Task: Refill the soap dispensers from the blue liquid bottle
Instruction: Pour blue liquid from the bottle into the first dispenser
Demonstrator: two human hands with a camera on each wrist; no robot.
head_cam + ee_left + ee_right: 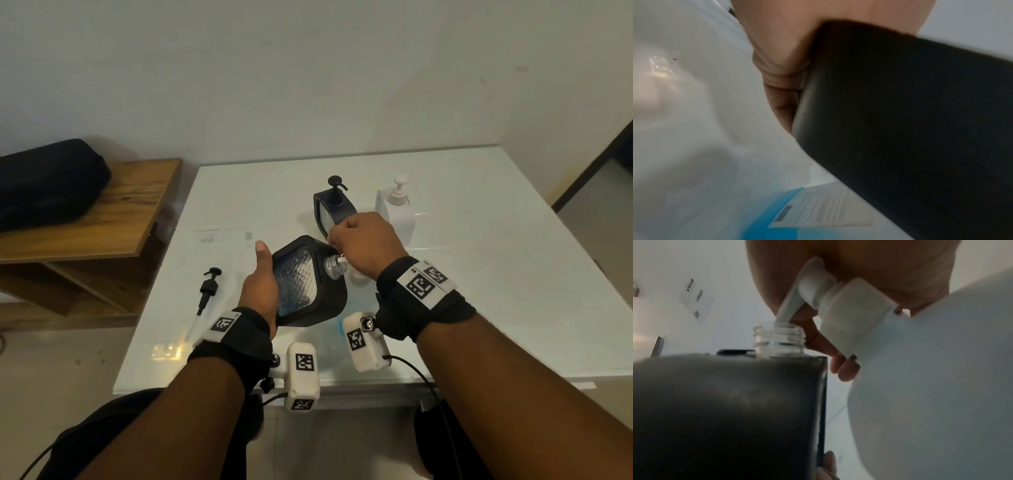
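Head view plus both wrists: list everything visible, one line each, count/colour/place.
Open dispenser: 1, black frame, clear textured panel, tilted, gripped by the left hand, pump off.
Refill bottle: 1, white with blue liquid, nozzle in the open dispenser's clear neck.
Loose pump: 1, black, lying on table left of the hands.
Second dispenser: 1, black, pump on, upright behind the hands.
White pump bottle: 1, upright, right of the second dispenser.
Table: 1, white glossy.
Wooden shelf: 1, brown, left.
Bag: 1, black, on the shelf.
Left hand; right hand on the refill bottle's pump.
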